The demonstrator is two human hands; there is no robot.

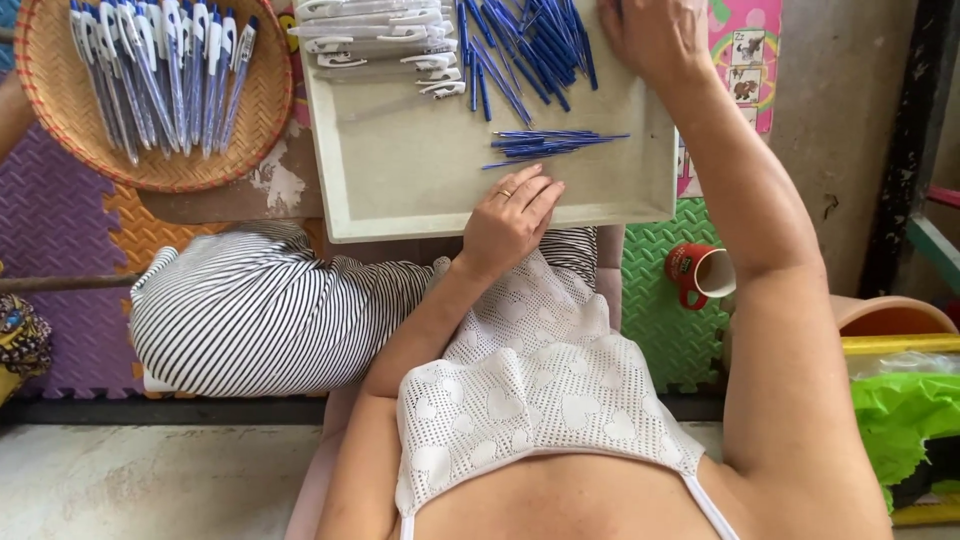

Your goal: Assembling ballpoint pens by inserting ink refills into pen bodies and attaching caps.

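A pale shallow tray [400, 170] rests across my lap. My left hand [510, 215], a ring on one finger, lies on the tray's near edge with the fingers loosely apart, just below a small bundle of thin blue ink refills [555, 143]. My right hand [655, 35] reaches to the tray's far right part, by a heap of blue pen parts [525, 45]; whether it grips anything is hidden. White pen barrels [375, 35] lie stacked at the tray's far left.
A round woven basket [60, 120] with several assembled white-and-blue pens stands at the upper left. Coloured foam mats cover the floor. A red mug [700, 272] lies tipped at my right, near an orange bucket [890, 318] and green plastic.
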